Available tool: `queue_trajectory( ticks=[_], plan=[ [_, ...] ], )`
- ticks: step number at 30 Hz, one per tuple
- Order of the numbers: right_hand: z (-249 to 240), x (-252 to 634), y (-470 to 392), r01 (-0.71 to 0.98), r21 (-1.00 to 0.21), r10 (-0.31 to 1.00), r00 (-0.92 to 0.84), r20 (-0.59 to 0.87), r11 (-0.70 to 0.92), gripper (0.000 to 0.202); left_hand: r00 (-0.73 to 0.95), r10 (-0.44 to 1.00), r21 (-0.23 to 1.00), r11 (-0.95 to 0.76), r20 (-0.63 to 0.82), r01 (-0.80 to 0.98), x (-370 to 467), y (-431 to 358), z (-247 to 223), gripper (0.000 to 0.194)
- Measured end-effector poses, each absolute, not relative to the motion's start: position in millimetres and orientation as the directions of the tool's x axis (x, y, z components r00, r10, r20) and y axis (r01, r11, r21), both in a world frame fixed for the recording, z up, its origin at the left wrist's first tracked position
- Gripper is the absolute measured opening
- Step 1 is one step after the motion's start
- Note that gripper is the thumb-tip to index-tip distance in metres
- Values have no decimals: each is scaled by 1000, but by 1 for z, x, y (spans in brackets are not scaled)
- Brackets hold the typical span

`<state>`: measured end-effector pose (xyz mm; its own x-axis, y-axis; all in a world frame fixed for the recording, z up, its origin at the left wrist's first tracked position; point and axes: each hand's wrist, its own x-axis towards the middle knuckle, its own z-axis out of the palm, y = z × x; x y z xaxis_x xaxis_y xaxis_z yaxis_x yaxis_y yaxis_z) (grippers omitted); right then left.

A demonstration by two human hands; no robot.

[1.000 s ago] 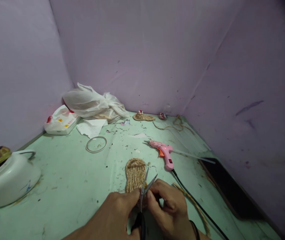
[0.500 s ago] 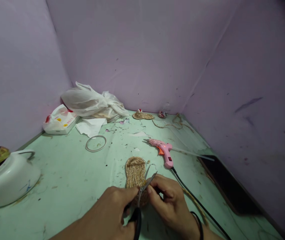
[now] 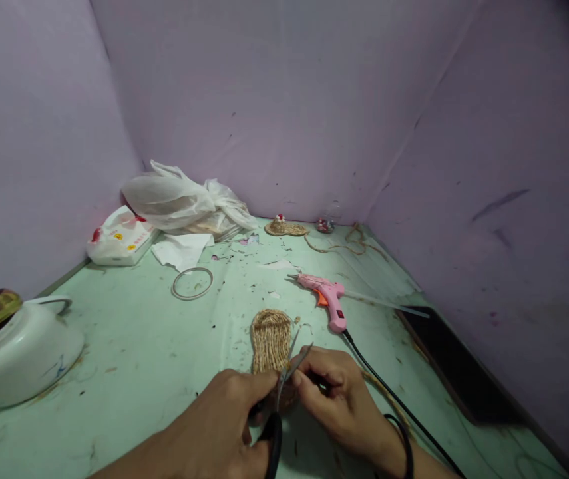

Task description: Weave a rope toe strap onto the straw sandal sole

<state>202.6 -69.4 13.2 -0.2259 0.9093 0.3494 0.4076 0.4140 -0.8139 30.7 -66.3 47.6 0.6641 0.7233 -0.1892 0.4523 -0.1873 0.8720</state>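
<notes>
Near the front of the green table lies a woven straw piece shaped like a small sole, its lower part partly hidden by the hands. My left hand is closed on black-handled scissors, whose blades stand apart at the piece's right edge. Beside them, my right hand pinches at that same edge, close to the blades; what its fingertips hold is too small to make out. A length of straw cord runs out past the right wrist.
A pink glue gun with a black cable lies beyond my right hand, a dark phone-like slab to its right. Farther back are a finished-looking straw sole, a plastic bag and a wire ring. A white pot stands left.
The view has shifted slightly. Both hands and the scissors hold nearly the same place, with the blades still apart.
</notes>
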Motion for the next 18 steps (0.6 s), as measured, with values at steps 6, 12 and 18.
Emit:
queue_trajectory(
  ticks=[6, 12, 18],
  plan=[
    [17, 204, -68, 292, -942, 965, -243, 97, 168, 22, 676, 716, 908, -152, -171, 391, 31, -67, 50, 13],
    [22, 205, -65, 96, -995, 967, -248, -51, -28, 22, 708, 686, 966, -27, -170, 259, 31, -67, 41, 11],
    [8, 206, -58, -79, -984, 960, -246, -134, -158, 32, 286, 957, 788, -140, -48, 599, -2, -26, 40, 31]
  ],
)
